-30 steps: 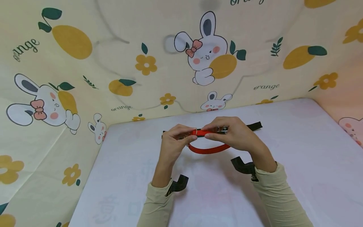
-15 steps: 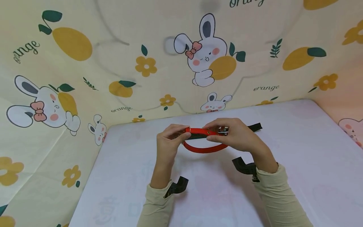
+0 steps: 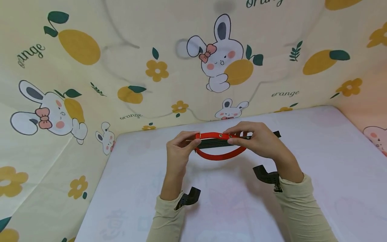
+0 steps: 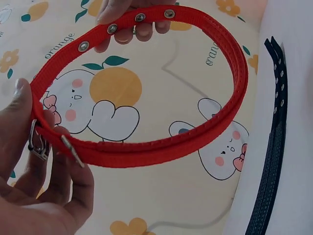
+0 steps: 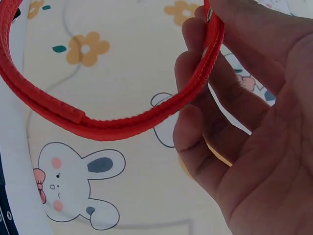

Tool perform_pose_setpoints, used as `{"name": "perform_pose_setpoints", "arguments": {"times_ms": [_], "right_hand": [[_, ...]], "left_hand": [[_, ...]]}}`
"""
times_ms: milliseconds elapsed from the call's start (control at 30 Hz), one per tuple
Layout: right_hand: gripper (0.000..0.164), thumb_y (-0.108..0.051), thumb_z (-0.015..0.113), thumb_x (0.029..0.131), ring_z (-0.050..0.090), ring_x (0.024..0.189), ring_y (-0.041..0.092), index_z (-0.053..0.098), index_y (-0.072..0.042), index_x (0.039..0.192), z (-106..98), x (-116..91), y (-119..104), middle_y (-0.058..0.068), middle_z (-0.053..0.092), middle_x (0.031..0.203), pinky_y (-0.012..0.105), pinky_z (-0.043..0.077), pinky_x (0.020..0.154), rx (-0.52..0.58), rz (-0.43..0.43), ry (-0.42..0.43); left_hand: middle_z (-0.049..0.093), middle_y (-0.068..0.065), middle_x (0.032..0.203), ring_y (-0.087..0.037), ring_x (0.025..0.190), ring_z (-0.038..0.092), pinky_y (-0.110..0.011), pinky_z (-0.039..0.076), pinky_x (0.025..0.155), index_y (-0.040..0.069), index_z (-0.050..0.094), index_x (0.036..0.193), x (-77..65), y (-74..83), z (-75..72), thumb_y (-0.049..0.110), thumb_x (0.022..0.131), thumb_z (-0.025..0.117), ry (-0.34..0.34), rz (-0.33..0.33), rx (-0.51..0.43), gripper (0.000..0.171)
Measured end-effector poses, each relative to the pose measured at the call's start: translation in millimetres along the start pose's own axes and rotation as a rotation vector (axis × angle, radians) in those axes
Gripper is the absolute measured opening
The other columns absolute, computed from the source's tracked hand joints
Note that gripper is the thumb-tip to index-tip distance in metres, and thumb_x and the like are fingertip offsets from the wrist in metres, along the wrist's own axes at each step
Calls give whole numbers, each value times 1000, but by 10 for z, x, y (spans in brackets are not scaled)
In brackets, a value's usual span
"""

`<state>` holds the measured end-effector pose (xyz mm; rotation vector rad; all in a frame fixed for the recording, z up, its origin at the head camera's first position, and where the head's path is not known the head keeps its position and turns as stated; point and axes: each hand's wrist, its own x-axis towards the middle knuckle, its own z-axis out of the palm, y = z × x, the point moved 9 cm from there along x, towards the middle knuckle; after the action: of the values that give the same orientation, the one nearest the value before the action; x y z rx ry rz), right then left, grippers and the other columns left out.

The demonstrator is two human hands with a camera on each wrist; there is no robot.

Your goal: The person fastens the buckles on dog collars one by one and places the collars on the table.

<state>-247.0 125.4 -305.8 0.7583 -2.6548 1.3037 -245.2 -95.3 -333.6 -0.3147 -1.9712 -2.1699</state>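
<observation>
A red collar (image 3: 222,157) with metal eyelets and a buckle is held up in a loop above the table. My left hand (image 3: 178,153) pinches it at the buckle end, where a metal buckle (image 4: 38,141) and a metal ring (image 4: 72,149) show in the left wrist view. On the other side my right hand (image 3: 258,139) holds the strap near its eyelets (image 4: 140,17) between thumb and fingers. Behind the loop lies a black strap (image 3: 213,144), which the left wrist view shows as a black collar (image 4: 274,132) with paired rows of eyelets.
The white table (image 3: 220,205) spreads under both hands. A cloth (image 3: 169,37) printed with rabbits, flowers and oranges hangs along its back and sides. Black camera mounts (image 3: 190,196) sit at both wrists.
My left hand has shifted slightly left and my right hand slightly right and up. The red strap has come through between them, so more of the loop and its eyelets shows.
</observation>
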Motion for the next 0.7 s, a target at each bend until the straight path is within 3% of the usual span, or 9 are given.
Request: {"name": "perform_pose_setpoints", "arguments": {"times_ms": [233,700], "right_hand": [[21,-29,78,87,52,79,14,77,-31,108,-2,10,5,-12,72,94,26,44,61,12,-4,11],[21,-27,78,87,53,79,12,78,-29,107,40,14,-55,-11,73,95,26,45,65,27,-53,-2]], "left_hand": [[70,6,91,-16,77,62,-21,53,67,-7,71,108,-6,6,48,3,82,78,-43,3,5,28],[71,5,94,-17,83,64,-21,54,68,-7,72,108,-26,8,157,0,82,78,-105,20,0,28]]}}
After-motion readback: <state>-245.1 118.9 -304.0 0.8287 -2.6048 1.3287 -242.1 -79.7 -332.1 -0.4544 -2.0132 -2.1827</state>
